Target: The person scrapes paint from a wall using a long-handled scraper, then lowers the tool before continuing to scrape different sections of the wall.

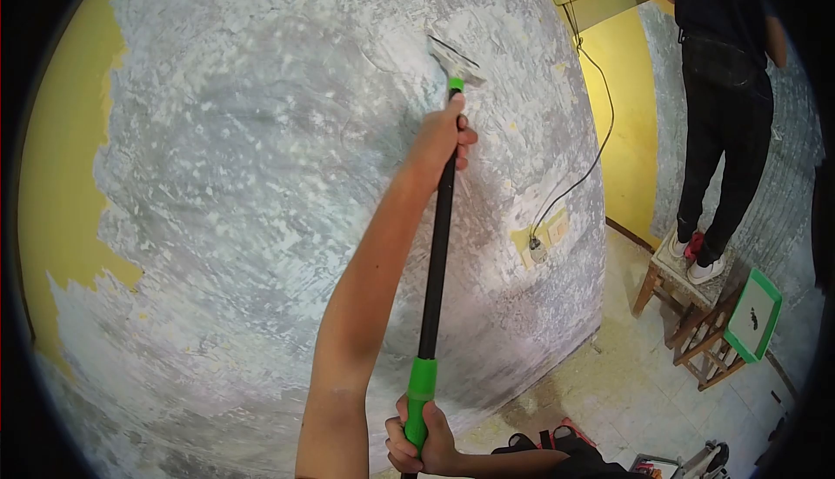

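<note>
A long-handled scraper (442, 218) with a black pole runs up the middle of the view. Its wide metal blade (456, 62) lies against the grey, patchy wall (261, 149), from which much of the yellow paint is gone. My left hand (445, 140) is wrapped round the pole just below the green collar under the blade. Lower down, my right hand (421, 438) grips the green handle near the bottom edge of the view.
A black cable (600, 144) hangs to a wall socket (537, 249) right of the blade. Another person (726, 114) stands on a wooden stool (687, 275) at the right. Beside that sits a green-rimmed tray (753, 316) on a stool. Tools (696, 462) lie on the tiled floor.
</note>
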### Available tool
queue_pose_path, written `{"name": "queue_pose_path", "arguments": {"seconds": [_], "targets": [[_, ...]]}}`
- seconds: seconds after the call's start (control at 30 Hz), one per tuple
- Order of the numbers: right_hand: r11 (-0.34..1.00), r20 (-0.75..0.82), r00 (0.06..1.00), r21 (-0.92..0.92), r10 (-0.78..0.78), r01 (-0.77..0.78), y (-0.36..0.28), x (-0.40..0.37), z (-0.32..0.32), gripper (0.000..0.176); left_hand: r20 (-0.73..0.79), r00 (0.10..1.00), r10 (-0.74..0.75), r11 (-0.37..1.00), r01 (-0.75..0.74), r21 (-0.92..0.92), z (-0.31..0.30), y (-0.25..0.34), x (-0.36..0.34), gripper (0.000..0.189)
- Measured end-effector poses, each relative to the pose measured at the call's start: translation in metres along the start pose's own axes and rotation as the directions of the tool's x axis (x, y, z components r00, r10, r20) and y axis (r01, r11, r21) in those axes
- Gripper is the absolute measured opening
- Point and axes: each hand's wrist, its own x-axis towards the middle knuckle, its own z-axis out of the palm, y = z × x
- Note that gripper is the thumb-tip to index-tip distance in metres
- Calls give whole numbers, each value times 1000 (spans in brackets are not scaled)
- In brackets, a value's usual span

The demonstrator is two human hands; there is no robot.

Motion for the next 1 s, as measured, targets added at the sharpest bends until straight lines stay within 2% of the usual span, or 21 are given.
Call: {"name": "queue_pose_path", "arguments": {"seconds": [0.03, 0.13, 0.23, 0.33, 0.53, 0.63, 0.73, 0.93, 1.0], "targets": [[1000, 43, 999, -9, 9, -9, -3, 1, -3, 52, -1, 1000, 9, 1000, -9, -14, -2, 5, 0, 36], [997, 43, 999, -79, 23, -20, -14, 1, 4, 51, -6, 999, 39, 998, -40, -47, -7, 15, -1, 35], [998, 19, 999, -53, 33, -32, -15, -5, 11, 51, 30, 999, 16, 996, -13, -83, -8, 15, 0, 36], [995, -108, 994, -99, -27, 16, -13, -17, 32, 48, 57, 998, 3, 993, 4, -119, -4, 12, -1, 35], [998, -168, 986, -59, -7, -3, -12, -20, 27, 47, 50, 999, -15, 995, 20, -103, -1, 9, 0, 35], [995, -84, 996, -93, -28, 20, -18, -19, 29, 47, 16, 1000, -12, 996, 14, -91, 2, 10, 0, 35], [998, -147, 989, -62, 22, -31, -26, -19, 32, 47, 29, 999, -34, 994, 37, -107, 7, 14, 0, 37], [999, -54, 997, -1, 49, -49, -39, -19, 24, 51, -5, 999, -33, 996, 32, -87, 17, 16, 9, 37], [999, -124, 991, -4, 50, -51, -33, -21, 27, 49, -11, 999, -32, 995, 31, -90, 16, 15, 6, 37]]}}
